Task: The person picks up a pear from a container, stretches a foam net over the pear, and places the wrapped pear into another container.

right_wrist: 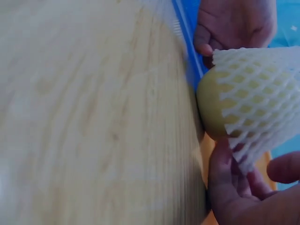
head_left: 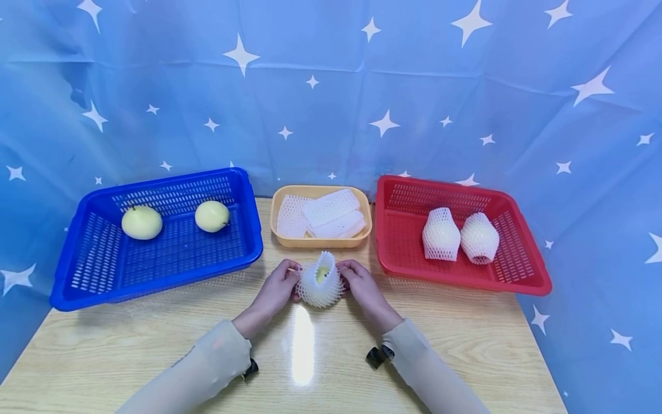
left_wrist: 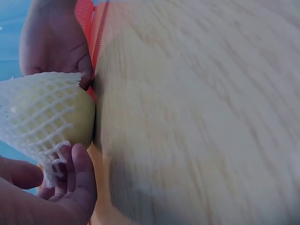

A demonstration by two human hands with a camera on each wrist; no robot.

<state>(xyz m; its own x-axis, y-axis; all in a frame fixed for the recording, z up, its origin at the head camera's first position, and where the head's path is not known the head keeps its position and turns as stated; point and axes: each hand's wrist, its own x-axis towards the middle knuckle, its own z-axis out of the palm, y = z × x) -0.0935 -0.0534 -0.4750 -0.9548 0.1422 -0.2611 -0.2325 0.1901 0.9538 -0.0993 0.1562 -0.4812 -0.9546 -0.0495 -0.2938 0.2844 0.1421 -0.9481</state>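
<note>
On the desk (head_left: 181, 356) I see the left basket (head_left: 176, 247) holding two pears (head_left: 142, 223), the small tray (head_left: 320, 242) of foam sleeves (head_left: 331, 207) in the middle, and the right basket (head_left: 403, 230) with two wrapped pears (head_left: 441, 234) side by side. In front of the tray, the central pear (head_left: 322, 274), inside its net (head_left: 316, 294), sits between my left hand (head_left: 276, 287) and right hand (head_left: 362, 287).

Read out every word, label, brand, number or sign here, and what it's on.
There is no readable text.
No lettering shows on the blue plastic basket, red plastic basket, tan plastic tray or held white foam net.
Faint marks on the pale fabric left sleeve are too small to read, if letters at all.
</note>
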